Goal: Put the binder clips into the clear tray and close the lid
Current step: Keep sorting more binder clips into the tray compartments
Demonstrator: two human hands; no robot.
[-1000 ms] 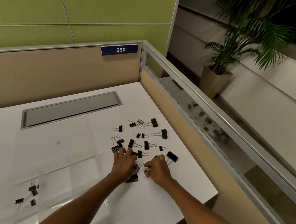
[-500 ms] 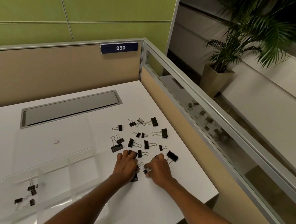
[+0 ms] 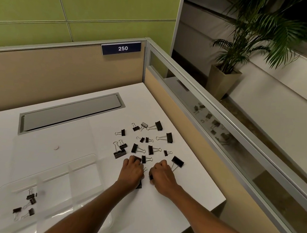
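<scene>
Several black binder clips (image 3: 152, 150) lie scattered on the white desk (image 3: 170, 208), right of centre. My left hand (image 3: 131, 172) rests curled on the near edge of the pile, covering a clip whose corner (image 3: 139, 185) shows under the palm. My right hand (image 3: 161, 175) is beside it, fingers closed on a small black clip (image 3: 151, 177). The clear tray (image 3: 58, 171) sits at the near left with its lid (image 3: 53, 136) lying open behind it. Several clips (image 3: 29, 201) lie in the tray's left compartment.
A grey cable hatch (image 3: 71, 112) is set into the desk behind the lid. Beige partitions with a glass strip (image 3: 221, 128) wall the desk at back and right. The desk's front-right corner (image 3: 223, 200) is close to my right hand. A potted palm (image 3: 224, 79) stands beyond.
My hands have barely moved. The left hand has slid a little nearer over the big clip, hiding more of it. The right hand keeps its pinch on the small clip.
</scene>
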